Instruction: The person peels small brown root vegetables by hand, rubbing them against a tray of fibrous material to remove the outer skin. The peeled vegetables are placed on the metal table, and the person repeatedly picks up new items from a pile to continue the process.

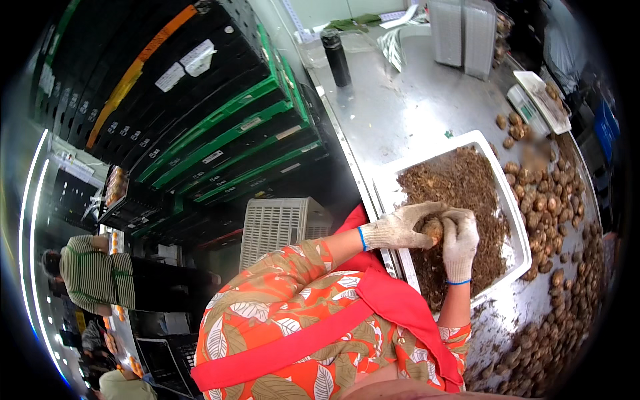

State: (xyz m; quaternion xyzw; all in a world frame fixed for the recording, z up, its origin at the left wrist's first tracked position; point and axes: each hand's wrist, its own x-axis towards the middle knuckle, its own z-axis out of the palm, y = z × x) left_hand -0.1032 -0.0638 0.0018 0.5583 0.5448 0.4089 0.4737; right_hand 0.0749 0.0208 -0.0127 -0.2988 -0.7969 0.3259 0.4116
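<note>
Both my hands wear off-white knit gloves with blue cuffs and meet above a white plastic tub (520,235). My left hand (407,225) is curled round a brown, rough-skinned root vegetable (432,231), perhaps a small taro. My right hand (459,237) is bent against its far side, with fingertips near my left fingers; whether it grips the vegetable too is hard to tell. Brown fibrous peelings (462,175) fill much of the tub below the hands. Many similar root vegetables (545,200) lie loose on the steel table (415,110) beyond the tub.
On the table stand a black bottle (336,57), stacked clear plastic trays (462,37) and a scale (530,107) with a white tray. Black and green crates (225,125) rise to the left, above a white slatted basket (275,227). A person in a striped top (95,272) stands farther left.
</note>
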